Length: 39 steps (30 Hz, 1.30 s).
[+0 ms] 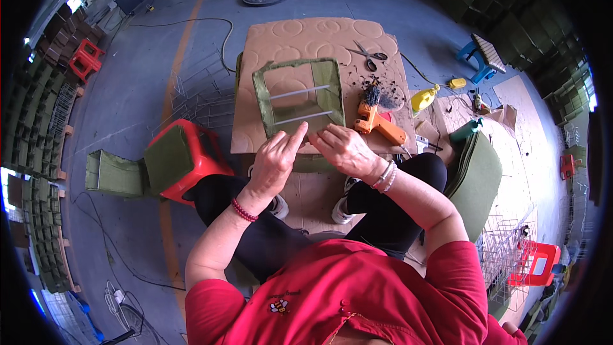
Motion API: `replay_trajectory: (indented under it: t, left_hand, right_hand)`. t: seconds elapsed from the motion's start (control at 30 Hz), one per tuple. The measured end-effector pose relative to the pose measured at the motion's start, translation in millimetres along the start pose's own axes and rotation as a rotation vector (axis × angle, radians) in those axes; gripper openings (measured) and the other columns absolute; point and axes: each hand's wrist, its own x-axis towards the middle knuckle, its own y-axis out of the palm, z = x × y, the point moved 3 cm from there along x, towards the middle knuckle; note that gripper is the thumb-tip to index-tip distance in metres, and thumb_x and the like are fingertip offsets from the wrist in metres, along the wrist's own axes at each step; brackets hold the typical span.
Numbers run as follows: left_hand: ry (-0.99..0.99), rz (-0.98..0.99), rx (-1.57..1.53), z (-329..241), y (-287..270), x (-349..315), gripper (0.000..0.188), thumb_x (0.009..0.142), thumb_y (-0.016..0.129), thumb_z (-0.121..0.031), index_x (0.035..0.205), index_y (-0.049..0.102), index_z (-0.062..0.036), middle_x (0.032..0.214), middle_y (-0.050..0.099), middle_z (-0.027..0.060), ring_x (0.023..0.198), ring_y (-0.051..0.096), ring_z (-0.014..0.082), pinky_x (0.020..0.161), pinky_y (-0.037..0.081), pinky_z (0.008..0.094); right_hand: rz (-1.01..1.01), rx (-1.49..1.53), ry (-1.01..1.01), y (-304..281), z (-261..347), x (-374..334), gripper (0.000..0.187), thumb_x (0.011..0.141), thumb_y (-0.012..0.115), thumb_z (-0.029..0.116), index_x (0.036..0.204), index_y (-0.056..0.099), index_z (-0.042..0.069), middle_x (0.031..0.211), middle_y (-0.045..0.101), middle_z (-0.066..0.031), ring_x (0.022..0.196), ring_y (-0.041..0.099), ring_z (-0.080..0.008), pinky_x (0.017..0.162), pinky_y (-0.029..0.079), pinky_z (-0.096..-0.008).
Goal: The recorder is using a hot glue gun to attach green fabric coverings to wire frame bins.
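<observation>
An open-topped green felt box (pixel 332 99) lies in front of me, with two pale rods (pixel 303 117) running across it. Over its near edge, my left hand (pixel 274 161) has its fingers curled and its index finger pointing forward. My right hand (pixel 345 150) is beside it, thumb and fingers pinched together, the fingertips of both hands nearly meeting. What lies between the fingers is too small or hidden to tell. To the right of the box rests an orange glue gun (pixel 378 123), its nozzle end by a heap of dark scraps (pixel 373 94). Black-handled scissors (pixel 368 56) lie farther back.
The cardboard-covered table (pixel 287 35) fills the space before my knees. A red stool (pixel 214 160) with green felt pieces stands at left. A yellow bottle (pixel 424 99), stacked green felt panels (pixel 479 176) and wire frames (pixel 504 249) are at right. Cables (pixel 223 32) cross the floor.
</observation>
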Motion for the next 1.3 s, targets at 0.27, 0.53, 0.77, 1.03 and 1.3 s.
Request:
replay_trajectory:
  t: [0.27,0.53,0.77,1.03,1.3]
  left_hand:
    - [0.05,0.014,-0.039,-11.6,-8.4,3.5,0.057,0.081,0.064,0.004,0.137,0.053,0.0049,0.076,0.056,0.007,0.073,0.059,0.0213,0.066,0.053,0.0345]
    - [0.022,-0.32,-0.167,10.5,-38.0,38.3,0.047,0.076,0.074,0.01,0.122,0.065,-0.0005,0.098,0.072,0.0123,0.088,0.07,0.0259,0.075,0.059,0.0341]
    - [0.13,-0.243,0.107,10.5,-26.3,26.9,0.05,0.079,0.068,-0.002,0.128,0.061,0.0012,0.114,0.068,0.0109,0.103,0.065,0.0274,0.09,0.055,0.038]
    - [0.066,-0.031,-0.016,27.0,-29.1,35.8,0.055,0.07,0.064,0.005,0.125,0.064,0.0014,0.084,0.063,0.008,0.079,0.063,0.0221,0.069,0.056,0.0339]
    - [-0.063,-0.477,-0.13,28.2,-68.3,41.9,0.03,0.082,0.073,0.006,0.111,0.07,0.0017,0.093,0.073,0.0123,0.082,0.071,0.0253,0.07,0.058,0.0338]
  right_hand:
    - [-0.088,-0.046,-0.041,-9.7,2.3,-4.7,0.042,0.073,0.064,0.013,0.11,0.062,-0.005,0.099,0.062,-0.0126,0.087,0.063,-0.0248,0.074,0.055,-0.036]
    - [-0.132,0.161,0.166,-22.5,-22.8,31.0,0.034,0.077,0.059,0.008,0.108,0.064,-0.002,0.109,0.058,-0.012,0.097,0.058,-0.0286,0.083,0.051,-0.0375]
    - [-0.172,0.06,0.141,-9.1,-22.0,40.0,0.038,0.078,0.059,0.012,0.114,0.06,0.001,0.108,0.064,-0.0116,0.095,0.062,-0.0277,0.084,0.05,-0.0376]
    - [-0.118,0.166,0.143,-20.7,-25.2,48.4,0.027,0.08,0.058,0.012,0.104,0.062,0.002,0.088,0.065,-0.0088,0.079,0.063,-0.0268,0.073,0.047,-0.0375]
    - [0.04,0.218,0.272,-21.0,-33.8,55.9,0.024,0.088,0.063,0.011,0.111,0.063,0.001,0.099,0.07,-0.0154,0.088,0.067,-0.0312,0.083,0.051,-0.0404]
